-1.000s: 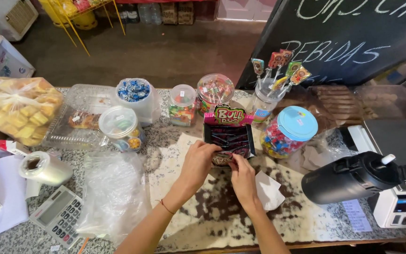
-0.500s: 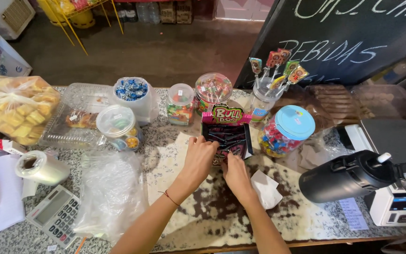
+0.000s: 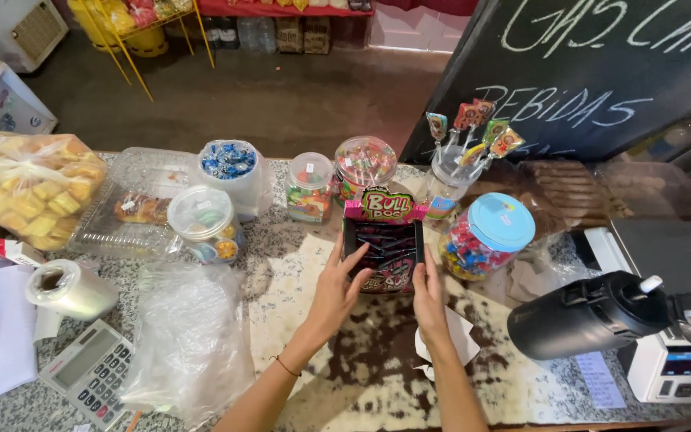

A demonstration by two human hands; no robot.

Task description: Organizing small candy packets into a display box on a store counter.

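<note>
The candy display box (image 3: pixel 383 244), dark inside with a pink flap standing up at its far edge, sat on the stone counter (image 3: pixel 345 384) just right of centre, full of dark wrapped pieces. Your left hand (image 3: pixel 336 290) lay against the box's left side, fingers spread wide and reaching over the rim onto the packets, gripping nothing that I could make out. Your right hand (image 3: pixel 430 302) pressed flat against the near right corner, fingers straight and together, not closed round anything.

Just behind the box stood a round jar of mixed sweets (image 3: pixel 364 162) and a small clear tub (image 3: pixel 310 186). To the right, touching or nearly so, a jar with a light blue lid (image 3: pixel 489 236); beyond it, a glass of lollipops (image 3: pixel 459 164). A crumpled white paper (image 3: pixel 461 340) lay beside your right wrist.

Further left: a lidded tub (image 3: pixel 203 224), a tub of blue-wrapped candies (image 3: pixel 229 164), loose clear plastic bags (image 3: pixel 189 344), a calculator (image 3: pixel 93 372). Near right, a black flask (image 3: pixel 593 316) on its side.
</note>
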